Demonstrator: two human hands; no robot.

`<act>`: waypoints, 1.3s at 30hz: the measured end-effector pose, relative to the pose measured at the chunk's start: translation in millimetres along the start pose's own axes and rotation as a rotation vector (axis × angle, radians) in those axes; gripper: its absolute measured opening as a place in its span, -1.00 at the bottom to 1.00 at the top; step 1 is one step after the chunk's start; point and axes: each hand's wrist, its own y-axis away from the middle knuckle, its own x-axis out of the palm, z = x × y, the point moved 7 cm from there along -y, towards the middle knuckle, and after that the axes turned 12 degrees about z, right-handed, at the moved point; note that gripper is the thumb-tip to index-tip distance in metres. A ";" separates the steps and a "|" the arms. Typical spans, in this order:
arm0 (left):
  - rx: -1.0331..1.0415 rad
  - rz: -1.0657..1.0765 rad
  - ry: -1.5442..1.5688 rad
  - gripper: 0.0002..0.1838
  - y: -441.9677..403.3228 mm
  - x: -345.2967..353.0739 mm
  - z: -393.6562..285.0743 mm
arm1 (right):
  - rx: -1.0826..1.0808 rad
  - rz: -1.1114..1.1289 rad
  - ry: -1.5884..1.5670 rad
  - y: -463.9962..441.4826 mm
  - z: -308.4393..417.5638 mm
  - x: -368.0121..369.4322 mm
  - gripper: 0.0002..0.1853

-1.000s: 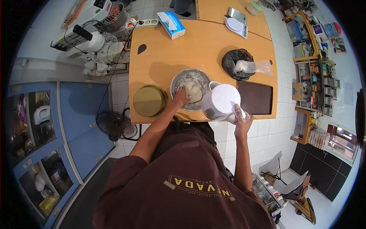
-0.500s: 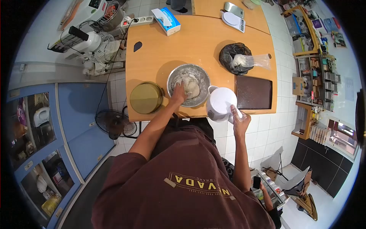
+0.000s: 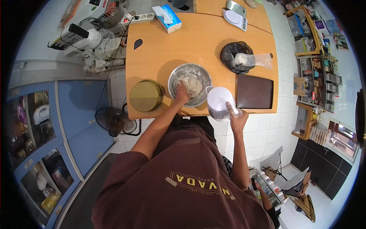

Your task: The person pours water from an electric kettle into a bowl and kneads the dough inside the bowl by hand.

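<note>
Touching pale dough (image 3: 195,87) with left hand (image 3: 183,93), inside metal mixing bowl (image 3: 206,76); finger spread hard to tell. Right hand (image 3: 237,119) closed on white lidded pitcher (image 3: 219,98), just right of bowl, at front edge of wooden table (image 3: 183,38). 1 gold round tin (image 3: 145,95) left of bowl; 1 dark baking tray (image 3: 254,92) right of pitcher.

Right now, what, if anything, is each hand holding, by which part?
The right hand holds the white jug by its handle. The left hand is on the dough in the metal bowl; whether it grips any cannot be told.
</note>
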 end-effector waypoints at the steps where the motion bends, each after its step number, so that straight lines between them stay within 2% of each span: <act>1: -0.001 0.006 0.018 0.22 0.8 -0.5 0.1 | -0.001 -0.003 0.021 -1.2 -1.2 0.5 -0.43; 6: 0.003 0.016 -0.014 0.27 -3.4 1.9 6.3 | 0.000 -0.018 0.082 -5.4 -8.1 1.7 -0.39; 12: 0.028 0.117 0.137 0.31 -9.7 8.2 9.8 | 0.026 -0.027 0.139 -9.3 -13.1 1.8 -0.34; 26: 0.023 0.071 0.097 0.26 -5.5 -1.3 5.4 | 0.056 -0.039 0.161 -16.5 -10.8 4.6 -0.32; 29: 0.018 0.069 0.100 0.26 -7.0 1.5 7.4 | -0.054 -0.114 0.134 -18.2 -14.0 5.9 -0.42; 39: -0.011 0.033 0.062 0.27 -7.9 6.0 10.3 | 0.039 -0.115 0.172 -23.7 -8.7 2.7 -0.39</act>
